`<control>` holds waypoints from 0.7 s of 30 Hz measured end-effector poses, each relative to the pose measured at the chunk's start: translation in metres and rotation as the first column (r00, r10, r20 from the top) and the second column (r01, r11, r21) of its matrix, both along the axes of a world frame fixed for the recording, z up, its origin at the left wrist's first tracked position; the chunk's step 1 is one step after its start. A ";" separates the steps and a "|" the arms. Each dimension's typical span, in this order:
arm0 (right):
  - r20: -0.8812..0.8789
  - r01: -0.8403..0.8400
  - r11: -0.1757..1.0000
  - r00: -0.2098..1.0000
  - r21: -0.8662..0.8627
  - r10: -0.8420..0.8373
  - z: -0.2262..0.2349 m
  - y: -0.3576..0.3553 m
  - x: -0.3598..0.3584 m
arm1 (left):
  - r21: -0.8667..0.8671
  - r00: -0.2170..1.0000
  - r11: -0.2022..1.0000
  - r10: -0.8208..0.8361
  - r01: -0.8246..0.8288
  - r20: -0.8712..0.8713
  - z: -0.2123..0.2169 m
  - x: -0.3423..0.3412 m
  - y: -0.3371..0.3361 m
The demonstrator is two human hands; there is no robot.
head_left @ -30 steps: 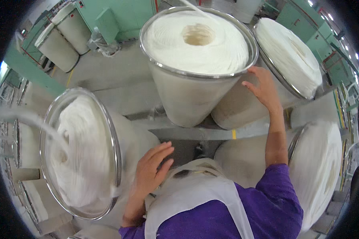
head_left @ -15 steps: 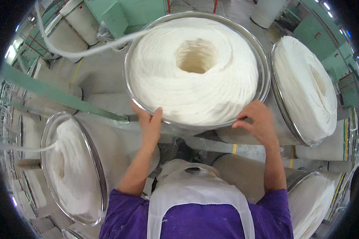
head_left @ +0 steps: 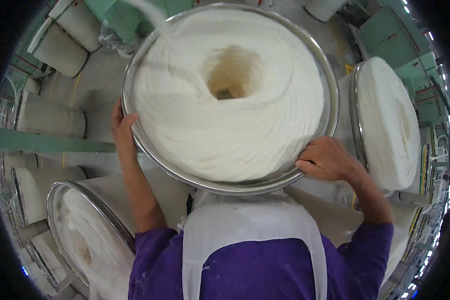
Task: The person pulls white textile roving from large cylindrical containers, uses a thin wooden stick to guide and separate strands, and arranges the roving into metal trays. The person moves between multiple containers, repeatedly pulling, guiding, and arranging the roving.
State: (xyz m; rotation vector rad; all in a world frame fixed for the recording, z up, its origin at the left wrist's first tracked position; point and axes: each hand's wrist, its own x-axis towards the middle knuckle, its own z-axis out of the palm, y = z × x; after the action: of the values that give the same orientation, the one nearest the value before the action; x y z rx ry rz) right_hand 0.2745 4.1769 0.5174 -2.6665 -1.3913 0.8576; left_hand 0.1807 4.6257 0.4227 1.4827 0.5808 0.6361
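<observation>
A large round sliver can (head_left: pixel 205 187) with a shiny metal rim stands right in front of me, close to my apron. Thick white sliver (head_left: pixel 265 135) lies coiled in it around a deep central hole. My left hand (head_left: pixel 123 129) grips the rim at the left, its thumb over the edge and its fingers mostly hidden outside. At the lower right, my right hand (head_left: pixel 327 159) is closed over the rim with its fingers curled inward beside the coils. A blurred loose strand of sliver (head_left: pixel 152 15) runs from the can's top left out of view.
Another full can (head_left: pixel 357 120) stands close on the right, and one more (head_left: pixel 92 200) is at the lower left, near my left elbow. A green beam (head_left: pixel 55 140) crosses at the left. More cans (head_left: pixel 60 47) stand farther back, with green cabinets (head_left: pixel 385 42) at the far right.
The can has come nearer to my body and sits lower in view. My left hand has moved left and up along its rim. The loose strand now trails off the top instead of the left.
</observation>
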 end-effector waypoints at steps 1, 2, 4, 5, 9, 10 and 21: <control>-0.122 -0.042 0.994 0.992 -0.101 0.030 -0.001 0.010 0.006 | -0.015 0.999 1.000 0.017 -0.017 -0.040 0.002 0.004 0.006; -0.322 -0.034 0.977 0.946 -0.211 -0.037 -0.005 0.026 0.014 | -0.007 0.998 1.000 0.025 -0.025 -0.062 0.003 0.010 0.014; -0.512 -0.166 0.918 0.858 -0.360 -0.045 -0.020 0.062 0.036 | 0.005 0.994 0.999 0.047 -0.046 -0.101 0.008 0.023 0.024; -0.608 -0.248 0.899 0.794 -0.361 -0.025 -0.025 0.076 0.050 | 0.012 0.993 0.999 0.045 -0.044 -0.110 0.011 0.031 0.029; -0.391 -0.283 0.914 0.907 -0.290 0.157 -0.053 0.106 0.087 | 0.050 0.995 0.998 0.045 -0.041 -0.085 0.015 0.053 0.046; -0.338 -0.257 0.942 0.925 -0.217 0.175 -0.057 0.105 0.094 | 0.069 0.997 0.996 0.053 -0.049 -0.062 0.014 0.055 0.049; 0.078 -0.349 0.918 0.937 0.185 0.341 -0.101 0.159 0.165 | -0.046 0.931 0.945 0.310 -0.324 -0.196 -0.002 0.077 0.086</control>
State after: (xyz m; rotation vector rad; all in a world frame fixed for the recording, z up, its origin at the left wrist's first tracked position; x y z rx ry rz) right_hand 0.4395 4.3359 0.4165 -2.3446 -1.8865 0.6368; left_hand 0.2576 4.7118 0.4210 1.3953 0.9946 0.7193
